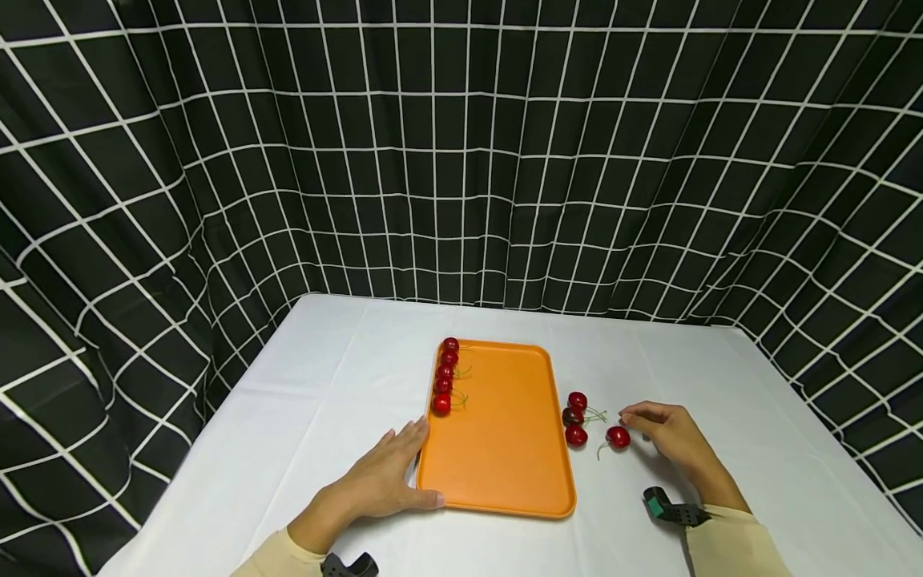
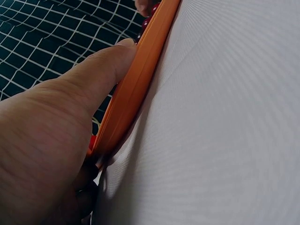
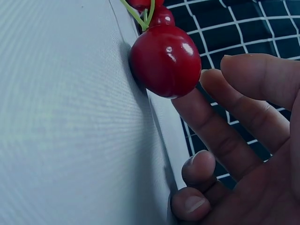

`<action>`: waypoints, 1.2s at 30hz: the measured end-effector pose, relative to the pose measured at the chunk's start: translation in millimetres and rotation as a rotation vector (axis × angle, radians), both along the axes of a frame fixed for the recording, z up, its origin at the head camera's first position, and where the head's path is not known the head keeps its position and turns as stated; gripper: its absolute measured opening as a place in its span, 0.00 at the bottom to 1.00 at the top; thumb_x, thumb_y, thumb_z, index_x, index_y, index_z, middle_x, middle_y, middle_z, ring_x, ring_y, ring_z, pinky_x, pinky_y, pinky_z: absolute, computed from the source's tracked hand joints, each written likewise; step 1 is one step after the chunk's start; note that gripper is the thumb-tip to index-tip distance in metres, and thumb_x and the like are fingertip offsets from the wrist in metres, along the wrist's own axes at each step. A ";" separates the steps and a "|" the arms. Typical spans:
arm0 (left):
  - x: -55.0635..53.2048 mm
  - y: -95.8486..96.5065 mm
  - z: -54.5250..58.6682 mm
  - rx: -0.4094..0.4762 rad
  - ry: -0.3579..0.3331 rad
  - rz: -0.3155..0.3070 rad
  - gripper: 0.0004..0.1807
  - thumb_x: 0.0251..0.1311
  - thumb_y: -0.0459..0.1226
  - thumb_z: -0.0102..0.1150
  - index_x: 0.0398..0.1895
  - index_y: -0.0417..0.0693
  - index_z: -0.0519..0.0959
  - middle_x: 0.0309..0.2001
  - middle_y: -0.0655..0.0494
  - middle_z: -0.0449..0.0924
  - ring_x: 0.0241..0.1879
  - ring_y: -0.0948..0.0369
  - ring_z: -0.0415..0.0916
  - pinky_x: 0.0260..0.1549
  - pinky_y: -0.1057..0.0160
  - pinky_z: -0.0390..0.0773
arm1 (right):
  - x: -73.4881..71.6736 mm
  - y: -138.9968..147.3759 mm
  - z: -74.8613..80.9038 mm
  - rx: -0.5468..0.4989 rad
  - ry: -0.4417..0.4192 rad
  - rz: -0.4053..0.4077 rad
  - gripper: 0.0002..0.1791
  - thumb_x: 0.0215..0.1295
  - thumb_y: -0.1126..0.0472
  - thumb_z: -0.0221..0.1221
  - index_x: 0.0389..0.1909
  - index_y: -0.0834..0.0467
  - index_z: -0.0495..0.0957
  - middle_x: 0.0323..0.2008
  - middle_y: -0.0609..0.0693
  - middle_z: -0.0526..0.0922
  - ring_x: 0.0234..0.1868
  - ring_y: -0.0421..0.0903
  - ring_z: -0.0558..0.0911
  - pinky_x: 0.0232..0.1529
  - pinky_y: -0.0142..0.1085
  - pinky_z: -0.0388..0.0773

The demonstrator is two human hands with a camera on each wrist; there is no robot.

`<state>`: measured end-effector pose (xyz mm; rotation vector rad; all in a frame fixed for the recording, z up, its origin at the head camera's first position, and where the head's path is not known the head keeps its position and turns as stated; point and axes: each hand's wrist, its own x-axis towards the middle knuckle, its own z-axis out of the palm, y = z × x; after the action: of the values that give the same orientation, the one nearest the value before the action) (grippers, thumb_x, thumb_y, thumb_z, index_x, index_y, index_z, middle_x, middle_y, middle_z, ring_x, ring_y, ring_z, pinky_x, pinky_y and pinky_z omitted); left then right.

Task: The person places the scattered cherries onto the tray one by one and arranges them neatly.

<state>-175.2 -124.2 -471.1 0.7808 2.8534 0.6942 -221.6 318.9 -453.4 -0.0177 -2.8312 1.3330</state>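
backdrop: black cloth (image 1: 490, 120) with a white grid, hanging in rippled folds.
table: white fabric tablecloth (image 1: 346, 377), fine weave visible in the wrist views.
tray: smooth orange tray (image 1: 497, 441), rounded rectangle, raised rim, long axis running away from the person.
left hand: left hand (image 1: 378, 481) at the tray's near-left corner, fingers extended along the left rim, thumb against the near rim.
right hand: right hand (image 1: 671, 433) just beside the loose cherry, thumb and fingers apart, not gripping (fingertip contact: cannot tell).
wrist unit: black wrist unit (image 1: 674, 510), green square on it, right wrist.
tray cherries: five glossy red cherries (image 1: 445, 372), lined up along the left rim, far half, visible stems rightward.
cluster: three cherries (image 1: 573, 417) just right of the tray, stems rightward.
loose cherry: round, shiny (image 1: 618, 437), on the tablecloth between cluster and right hand, stem (image 1: 602, 450) pointing left and nearward.
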 end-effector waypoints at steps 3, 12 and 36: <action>-0.8 -0.3 1.7 -0.007 -0.002 -0.004 0.59 0.34 0.71 0.48 0.66 0.43 0.46 0.66 0.55 0.41 0.64 0.57 0.39 0.60 0.53 0.39 | 0.3 -0.7 0.0 0.006 0.000 -0.006 0.21 0.53 0.45 0.57 0.40 0.57 0.79 0.39 0.52 0.78 0.31 0.46 0.68 0.22 0.35 0.66; -3.3 -0.2 1.7 0.002 0.007 -0.002 0.59 0.35 0.70 0.49 0.66 0.44 0.46 0.66 0.56 0.43 0.64 0.57 0.40 0.60 0.53 0.39 | 0.4 0.5 0.6 0.043 -0.001 -0.007 0.17 0.56 0.49 0.55 0.39 0.57 0.79 0.39 0.52 0.78 0.35 0.48 0.71 0.26 0.35 0.69; -0.2 0.3 -1.8 0.011 -0.005 0.000 0.59 0.35 0.70 0.48 0.66 0.44 0.46 0.66 0.56 0.43 0.64 0.58 0.40 0.60 0.54 0.38 | 0.7 -1.8 2.1 0.020 -0.021 -0.024 0.21 0.56 0.46 0.54 0.39 0.59 0.78 0.30 0.53 0.77 0.27 0.49 0.70 0.17 0.36 0.67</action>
<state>-175.4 -123.9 -472.9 0.7789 2.8473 0.7119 -220.9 317.2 -451.2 -0.0656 -2.8523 1.3075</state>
